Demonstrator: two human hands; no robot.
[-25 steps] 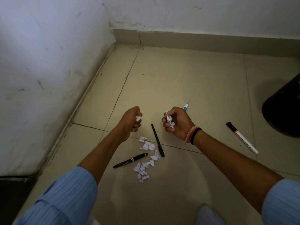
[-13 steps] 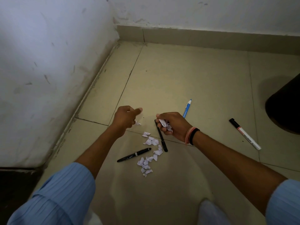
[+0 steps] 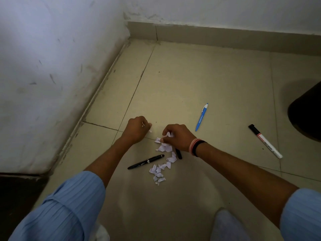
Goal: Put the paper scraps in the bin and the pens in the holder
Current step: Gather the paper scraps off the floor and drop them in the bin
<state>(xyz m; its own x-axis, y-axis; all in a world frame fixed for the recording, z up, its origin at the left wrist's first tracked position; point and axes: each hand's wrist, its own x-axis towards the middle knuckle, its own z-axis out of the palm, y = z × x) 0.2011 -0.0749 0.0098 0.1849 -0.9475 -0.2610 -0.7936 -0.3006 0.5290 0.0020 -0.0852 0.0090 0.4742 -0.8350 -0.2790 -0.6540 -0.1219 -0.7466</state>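
Observation:
Several white paper scraps lie in a loose trail on the tiled floor. My left hand is down at the floor with a small scrap pinched in its fingers. My right hand holds crumpled scraps and its fingertips touch the top of the trail. A black pen lies left of the scraps. A second black pen is mostly hidden under my right wrist. A blue pen lies beyond my right hand. A white marker with a black cap lies far right. No pen holder is in view.
A dark round object, possibly the bin, sits at the right edge, only partly in frame. White walls meet in a corner on the left and at the back. My knee shows at the bottom.
Both hands came down from a raised position to the floor. My right hand moved onto the scrap trail and now covers most of the second black pen. The view shifted slightly.

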